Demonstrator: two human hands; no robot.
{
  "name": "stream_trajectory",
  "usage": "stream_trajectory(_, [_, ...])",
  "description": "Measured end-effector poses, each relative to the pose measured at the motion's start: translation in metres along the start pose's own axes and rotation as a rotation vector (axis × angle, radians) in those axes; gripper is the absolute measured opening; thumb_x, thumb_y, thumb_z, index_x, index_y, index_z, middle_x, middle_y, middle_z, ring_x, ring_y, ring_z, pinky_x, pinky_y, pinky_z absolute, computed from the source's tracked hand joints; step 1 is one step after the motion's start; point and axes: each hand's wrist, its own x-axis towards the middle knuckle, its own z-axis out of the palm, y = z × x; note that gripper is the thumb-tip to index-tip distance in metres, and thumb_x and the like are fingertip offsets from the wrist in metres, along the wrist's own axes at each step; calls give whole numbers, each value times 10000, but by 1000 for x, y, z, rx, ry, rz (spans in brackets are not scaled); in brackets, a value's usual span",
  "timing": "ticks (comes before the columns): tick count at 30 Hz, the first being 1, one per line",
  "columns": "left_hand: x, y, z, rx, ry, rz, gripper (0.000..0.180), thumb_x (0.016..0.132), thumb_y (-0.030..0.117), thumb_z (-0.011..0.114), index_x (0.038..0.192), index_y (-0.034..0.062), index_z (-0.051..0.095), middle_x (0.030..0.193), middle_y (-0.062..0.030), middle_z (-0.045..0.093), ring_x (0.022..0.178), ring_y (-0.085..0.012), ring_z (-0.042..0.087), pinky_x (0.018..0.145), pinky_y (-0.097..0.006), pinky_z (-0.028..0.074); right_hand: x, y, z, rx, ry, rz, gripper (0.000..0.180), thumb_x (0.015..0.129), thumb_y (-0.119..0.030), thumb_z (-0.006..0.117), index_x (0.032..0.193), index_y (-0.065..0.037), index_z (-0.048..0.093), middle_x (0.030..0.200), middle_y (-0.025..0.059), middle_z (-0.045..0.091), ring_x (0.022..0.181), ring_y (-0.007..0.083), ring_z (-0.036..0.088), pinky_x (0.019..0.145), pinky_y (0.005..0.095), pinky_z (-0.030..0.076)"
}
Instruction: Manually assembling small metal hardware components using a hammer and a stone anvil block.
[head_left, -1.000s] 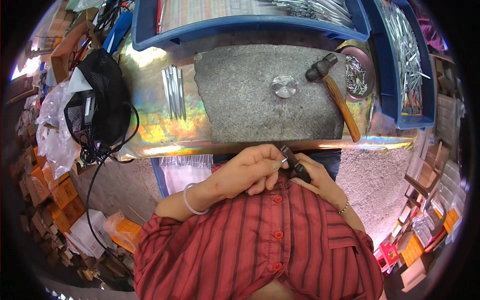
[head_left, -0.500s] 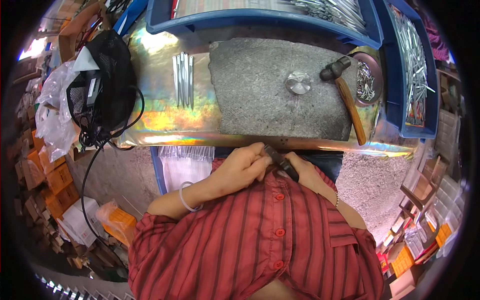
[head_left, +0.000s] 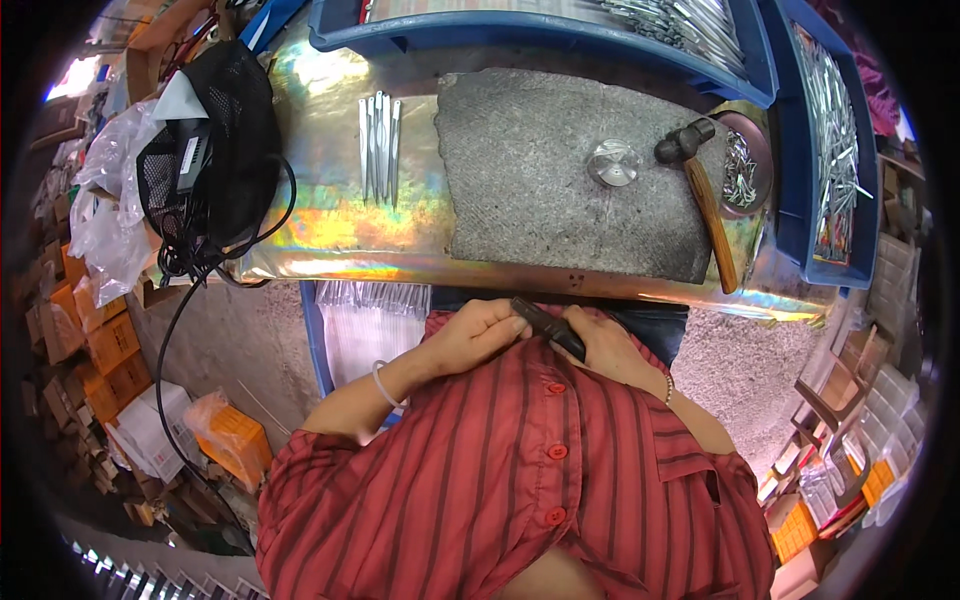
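In front of my shirt, just below the bench edge, my right hand (head_left: 607, 347) is closed around a dark, slim, oblong object (head_left: 548, 326) whose exact kind I cannot make out. My left hand (head_left: 477, 336) is curled at its upper left end, fingertips pressed together against it; anything pinched there is hidden. On the bench beyond lies a grey slab-like mat (head_left: 540, 215). A round shiny metal piece (head_left: 614, 163) and a wooden-handled hammer (head_left: 709, 200) rest on it. Left of the mat, several slim pointed metal tools (head_left: 379, 150) lie side by side.
A dish of small metal pieces (head_left: 740, 172) stands right of the hammer. Blue trays (head_left: 440, 37) of metal rods line the back and right. A black mesh bag (head_left: 235, 130) with cables sits at left. Beneath the bench edge is another blue-edged tray (head_left: 313, 335).
The view has shifted slightly, moving the bench things rightward. My left hand has moved slightly down and left, uncovering more of the dark object's upper end. My right hand still grips it.
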Motion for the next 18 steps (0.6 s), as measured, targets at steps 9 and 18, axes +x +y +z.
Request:
stream_trajectory(9, [2,-16,2,-456,-19,-113,225,910,247,496,911,44,593,842,32,555,782,-68,486,715,-215,399,3,2,-4,-6,-70,-35,308,798,-290,610,928,-50,467,732,204,590,682,395,594,574,482,448])
stream_trajectory(18, [-2,-9,13,799,250,299,90,867,81,522,928,23,556,762,-107,564,661,-272,586,518,-367,428,5,5,5,102,19,-14,297,819,-323,590,913,-58,493,653,204,573,594,399,584,513,481,437])
